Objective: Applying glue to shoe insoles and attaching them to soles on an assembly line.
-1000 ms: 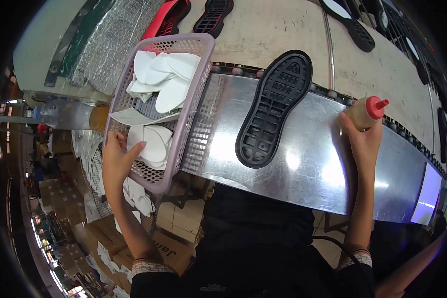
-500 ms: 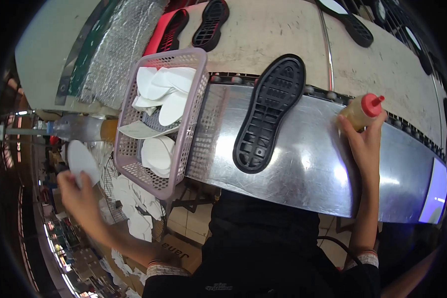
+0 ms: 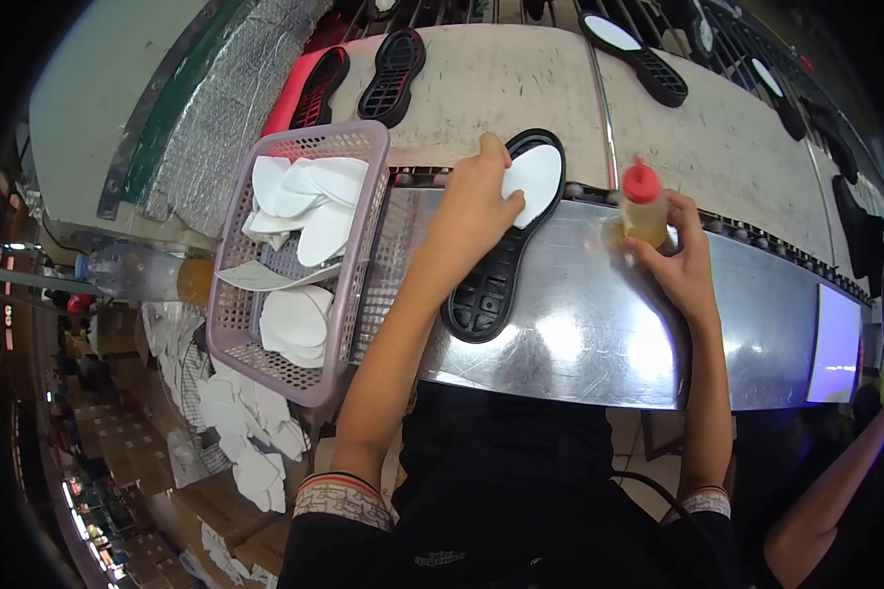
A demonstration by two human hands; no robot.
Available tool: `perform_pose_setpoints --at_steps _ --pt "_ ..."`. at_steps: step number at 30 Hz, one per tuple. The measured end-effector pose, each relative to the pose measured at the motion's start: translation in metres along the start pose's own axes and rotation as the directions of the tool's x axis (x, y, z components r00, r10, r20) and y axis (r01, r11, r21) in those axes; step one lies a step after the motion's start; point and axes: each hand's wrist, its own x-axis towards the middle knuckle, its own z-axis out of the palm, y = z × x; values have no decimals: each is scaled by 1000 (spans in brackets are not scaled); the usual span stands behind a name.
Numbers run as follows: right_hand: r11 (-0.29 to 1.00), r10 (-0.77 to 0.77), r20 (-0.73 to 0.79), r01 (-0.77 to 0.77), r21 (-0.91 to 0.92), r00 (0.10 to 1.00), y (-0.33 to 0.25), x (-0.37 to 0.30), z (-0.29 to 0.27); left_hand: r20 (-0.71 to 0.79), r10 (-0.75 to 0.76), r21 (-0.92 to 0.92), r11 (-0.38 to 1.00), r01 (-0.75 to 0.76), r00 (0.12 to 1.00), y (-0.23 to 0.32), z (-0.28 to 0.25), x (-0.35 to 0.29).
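The white insole pad point(image 3: 535, 180) lies in the heel end of a black rubber outsole point(image 3: 506, 250), which rests tread-down, cavity up, on the shiny steel work surface point(image 3: 599, 334), its heel reaching the far edge by a row of rollers. The left hand point(image 3: 476, 201) lies flat on the pad, fingers spread and pressing, thumb at the pad's near edge; it grasps nothing, only bears down. To seat the pad well, I judge the pressure should run from the middle outward so the edges lie inside the outsole's rim with no lifted corner, and the outsole should not slide on the slick steel.

The right hand point(image 3: 678, 260) is curled around a small amber squeeze bottle point(image 3: 643, 211) with a red cap, standing upright on the steel just to the right of the outsole. Keeping it upright and clear of the pad looks wise.

To the left, touching the steel surface's edge, sits a lilac plastic basket point(image 3: 363, 211) holding more white pads. Beyond, on the pale belt point(image 3: 501, 83), lie 2 further black outsoles. More white pads lie scattered on the floor below the basket.
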Motion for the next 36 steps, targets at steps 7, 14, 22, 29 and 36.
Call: perform_pose_setpoints --at_steps 7,14,22,29,36 --pt "937 34 -93 0 349 995 -9 4 5 -65 166 187 971 -151 984 6 26 -7" --pt "708 137 -42 -68 703 990 -41 5 -10 111 -251 -878 428 213 962 4 -15 -28" --pt "930 -348 144 322 177 926 -139 35 -47 284 -269 -886 -441 145 920 47 -29 -63" --pt "874 -422 512 486 10 749 -185 62 -37 373 -168 -810 -539 232 913 58 -24 -69" --pt "855 -392 638 518 -13 663 -200 65 -21 451 -42 -654 -696 298 891 66 -20 -79"
